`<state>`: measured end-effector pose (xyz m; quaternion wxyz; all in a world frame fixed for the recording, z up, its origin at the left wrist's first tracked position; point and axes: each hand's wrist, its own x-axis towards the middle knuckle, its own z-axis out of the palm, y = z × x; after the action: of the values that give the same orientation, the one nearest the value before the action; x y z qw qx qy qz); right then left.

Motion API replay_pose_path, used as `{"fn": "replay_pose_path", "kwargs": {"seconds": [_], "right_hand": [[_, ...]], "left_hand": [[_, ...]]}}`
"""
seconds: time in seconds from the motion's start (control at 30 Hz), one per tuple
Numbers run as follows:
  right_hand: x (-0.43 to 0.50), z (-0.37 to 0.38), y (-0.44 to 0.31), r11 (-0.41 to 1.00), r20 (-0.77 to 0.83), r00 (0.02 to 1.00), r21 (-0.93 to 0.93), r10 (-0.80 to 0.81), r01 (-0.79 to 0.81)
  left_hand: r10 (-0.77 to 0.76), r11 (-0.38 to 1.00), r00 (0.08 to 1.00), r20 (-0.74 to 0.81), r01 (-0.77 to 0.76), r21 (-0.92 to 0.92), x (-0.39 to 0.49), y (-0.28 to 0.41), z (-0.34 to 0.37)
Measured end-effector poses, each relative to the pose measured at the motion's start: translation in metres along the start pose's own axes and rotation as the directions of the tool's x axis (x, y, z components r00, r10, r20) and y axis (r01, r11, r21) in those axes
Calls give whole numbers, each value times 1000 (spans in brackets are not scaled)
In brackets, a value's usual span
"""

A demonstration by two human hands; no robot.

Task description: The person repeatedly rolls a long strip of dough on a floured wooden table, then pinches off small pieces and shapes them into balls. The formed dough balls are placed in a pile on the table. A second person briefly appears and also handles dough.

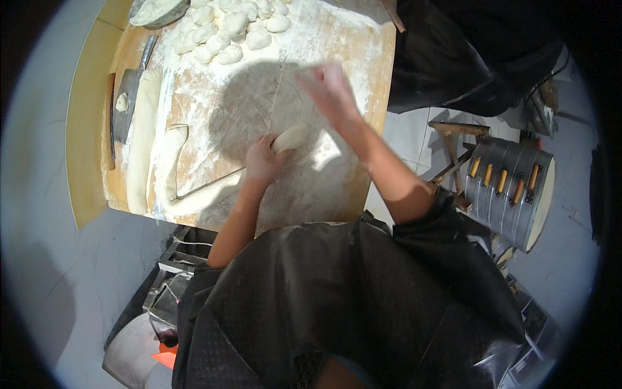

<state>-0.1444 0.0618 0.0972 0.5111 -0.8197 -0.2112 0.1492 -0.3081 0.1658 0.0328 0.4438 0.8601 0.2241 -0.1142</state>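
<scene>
My left hand grips a long rope of dough near its end, which sticks out past the thumb. The rope runs left over the floured board and bends upward at its far end. My right hand is raised to the upper right of that end and blurred; whether its fingers hold anything cannot be told. A thick dough log lies at the left. Several small dough pieces are heaped at the top of the wooden board.
A metal scraper with a bit of dough on it and a thin wooden stick lie at the left edge. A bowl of flour stands top left. A person in dark clothing is at the upper right, above a metal drum.
</scene>
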Motion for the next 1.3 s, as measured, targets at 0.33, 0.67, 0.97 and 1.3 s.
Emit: {"fn": "replay_pose_path", "kwargs": {"seconds": [0.33,0.67,0.97,1.3], "right_hand": [[-75,27,76,976,164,979,-198,121,-88],[-59,12,23,953,595,788,115,160,-280],[7,26,-21,989,-123,987,99,-98,111],[-63,41,77,839,288,789,-138,542,-526]], "left_hand": [[-87,996,989,123,88,0,8,25,23],[17,876,997,76,-51,479,26,14,23],[-59,976,993,-97,78,203,-10,-24,-7],[-65,997,994,83,63,34,2,9,18]]}}
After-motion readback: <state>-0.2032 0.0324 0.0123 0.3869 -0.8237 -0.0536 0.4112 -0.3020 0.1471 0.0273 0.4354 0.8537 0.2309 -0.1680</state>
